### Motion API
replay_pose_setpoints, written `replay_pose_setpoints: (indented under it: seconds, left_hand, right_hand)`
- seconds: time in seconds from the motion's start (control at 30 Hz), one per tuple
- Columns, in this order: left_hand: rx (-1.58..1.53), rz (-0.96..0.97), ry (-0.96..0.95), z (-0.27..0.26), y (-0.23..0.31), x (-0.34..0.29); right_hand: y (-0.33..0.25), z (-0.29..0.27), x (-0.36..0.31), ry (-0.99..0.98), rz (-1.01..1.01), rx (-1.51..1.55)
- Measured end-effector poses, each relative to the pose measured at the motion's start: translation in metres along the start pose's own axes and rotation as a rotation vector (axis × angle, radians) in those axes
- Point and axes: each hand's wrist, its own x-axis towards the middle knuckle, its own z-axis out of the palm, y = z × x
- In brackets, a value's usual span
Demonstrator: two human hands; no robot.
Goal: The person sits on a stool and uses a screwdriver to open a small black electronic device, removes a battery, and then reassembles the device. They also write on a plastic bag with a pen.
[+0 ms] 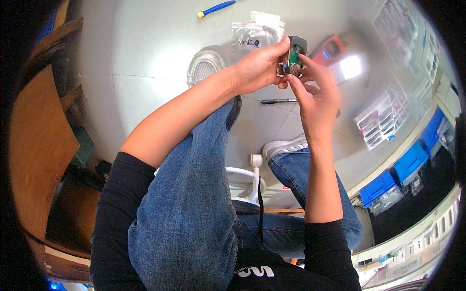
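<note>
Both of my hands meet above the floor around a small black device with a green circuit board (295,52) and round metal parts at its lower end. My left hand (260,68) grips it from the left, thumb along its upper side. On the other side, my right hand (320,89) has its thumb and forefinger closed at the board's lower end. Whether those fingers pinch a separate small part cannot be seen. Just behind the left hand lie clear plastic zip bags (242,36) with a handwritten label.
A black pen (279,101) lies on the floor below the hands. Farther off are a blue-and-yellow screwdriver (217,8) and an orange-and-black device (329,51). Sectioned clear cases (383,116) and blue bins (410,162) line the right; a wooden panel (41,155) stands left.
</note>
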Motion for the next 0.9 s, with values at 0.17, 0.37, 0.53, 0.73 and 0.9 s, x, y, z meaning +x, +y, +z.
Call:
replay_pose_setpoints:
  seconds: [0.17, 0.37, 0.53, 0.73, 0.9]
  left_hand:
    - [0.008, -0.011, 0.021, 0.002, 0.0, -0.002]
    - [0.053, -0.031, 0.036, 0.001, 0.0, -0.001]
    - [0.072, -0.037, 0.041, -0.003, -0.002, -0.002]
    - [-0.06, -0.084, 0.013, 0.0, -0.004, 0.0]
    - [-0.11, -0.101, -0.043, 0.001, -0.003, -0.002]
  right_hand:
    - [0.0, -0.002, 0.001, -0.046, -0.055, -0.086]
    - [0.002, -0.01, 0.007, -0.094, -0.181, -0.218]
    - [0.0, -0.011, 0.009, -0.104, -0.275, -0.351]
    - [-0.001, -0.012, 0.012, -0.104, -0.181, -0.261]
    - [0.02, -0.009, 0.017, -0.046, -0.072, -0.063]
